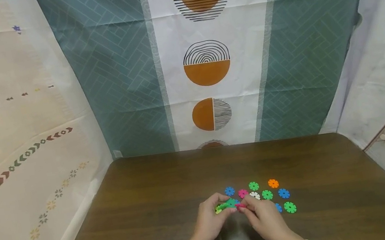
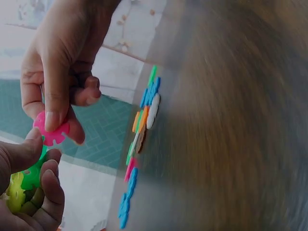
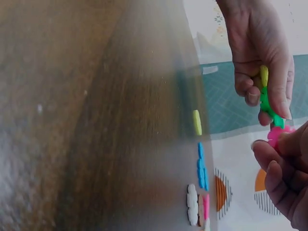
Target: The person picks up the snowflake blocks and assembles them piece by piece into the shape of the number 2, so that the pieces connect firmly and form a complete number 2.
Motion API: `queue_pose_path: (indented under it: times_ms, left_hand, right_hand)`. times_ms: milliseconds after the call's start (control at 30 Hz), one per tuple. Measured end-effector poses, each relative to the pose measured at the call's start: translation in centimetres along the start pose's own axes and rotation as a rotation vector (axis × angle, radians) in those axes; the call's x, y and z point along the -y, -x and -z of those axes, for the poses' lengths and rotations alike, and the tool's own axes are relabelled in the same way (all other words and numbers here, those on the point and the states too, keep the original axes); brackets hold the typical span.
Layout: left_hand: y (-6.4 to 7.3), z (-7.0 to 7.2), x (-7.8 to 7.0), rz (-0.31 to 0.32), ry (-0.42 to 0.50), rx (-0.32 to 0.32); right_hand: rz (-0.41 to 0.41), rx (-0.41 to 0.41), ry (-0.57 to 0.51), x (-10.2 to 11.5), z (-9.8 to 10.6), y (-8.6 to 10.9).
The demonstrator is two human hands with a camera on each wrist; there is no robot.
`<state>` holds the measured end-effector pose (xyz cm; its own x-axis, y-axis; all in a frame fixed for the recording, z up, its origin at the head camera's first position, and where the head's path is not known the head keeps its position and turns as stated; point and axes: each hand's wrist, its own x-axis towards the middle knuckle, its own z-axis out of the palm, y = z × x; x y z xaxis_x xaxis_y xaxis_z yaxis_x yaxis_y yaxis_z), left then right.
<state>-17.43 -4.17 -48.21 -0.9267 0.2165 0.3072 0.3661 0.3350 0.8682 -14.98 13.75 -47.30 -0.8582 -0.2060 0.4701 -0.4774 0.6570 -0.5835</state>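
Note:
My left hand [image 1: 209, 219] grips a short chain of notched plastic discs, a yellow disc [image 2: 16, 192] and a green disc [image 2: 32, 174], between thumb and curled fingers. Facing it, my right hand [image 1: 268, 215] pinches a pink notched disc [image 2: 50, 129] between thumb and fingertips. The pink disc's notched edge meets the end of the green piece [image 3: 269, 107], right by the left thumb tip. Both hands are held close together over the table, and fingers hide part of the chain.
On the brown table [image 1: 158, 190], just beyond and right of the hands, lie several loose discs, among them a blue disc [image 1: 229, 191], an orange disc [image 1: 273, 183], a white disc [image 1: 254, 195] and a green disc [image 1: 290, 207]. A patterned curtain [image 1: 128, 84] hangs behind the table.

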Motion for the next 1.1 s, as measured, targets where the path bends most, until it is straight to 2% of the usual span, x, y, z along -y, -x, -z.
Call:
queue_pose_path:
  times_ms: [100, 200, 333, 400, 467, 567, 700, 767, 867, 1033, 1100]
  left_hand:
    - [0.1, -0.2, 0.1, -0.004, -0.006, -0.012]
    - [0.1, -0.1, 0.2, 0.017, 0.009, 0.002]
    - [-0.2, 0.6, 0.0, 0.102, 0.172, 0.098]
    - [-0.5, 1.0, -0.2, 0.180, 0.282, 0.157]
    - [-0.7, 1.3, -0.3, 0.253, 0.348, 0.203]
    - [-0.8, 1.5, -0.3, 0.343, 0.405, 0.257]
    - [-0.7, 1.3, 0.0, 0.361, 0.417, 0.306]
    - [-0.6, 1.3, 0.1, 0.354, 0.408, 0.292]
    - [-0.6, 1.6, 0.6, 0.339, 0.385, 0.233]
    - [-0.9, 2.4, 1.0, 0.337, 0.373, 0.118]
    - [-1.0, 2.7, 0.9, 0.348, 0.377, 0.080]
  right_hand:
    - [0.057, -0.050, 0.051, 0.1, -0.4, 0.0]
    - [0.068, -0.053, 0.081, 0.2, -0.7, -0.1]
    - [-0.016, -0.006, 0.046, 0.1, -0.7, -0.4]
    - [-0.059, 0.006, 0.020, 0.0, -0.5, -0.5]
    - [-0.079, 0.015, 0.002, -0.2, -0.4, -0.6]
    - [-0.071, 0.044, -0.018, -0.4, -0.4, -0.7]
    - [-0.032, 0.077, -0.019, -0.6, -0.7, -1.1]
    - [-0.022, 0.077, -0.007, -0.7, -0.9, -1.5]
    - [-0.029, 0.096, 0.021, -0.8, -1.0, -2.0]
    - [-0.044, 0.179, 0.074, -1.0, -1.5, -3.2]
    - [-0.009, 0.222, 0.126, -1.2, -1.9, -3.6]
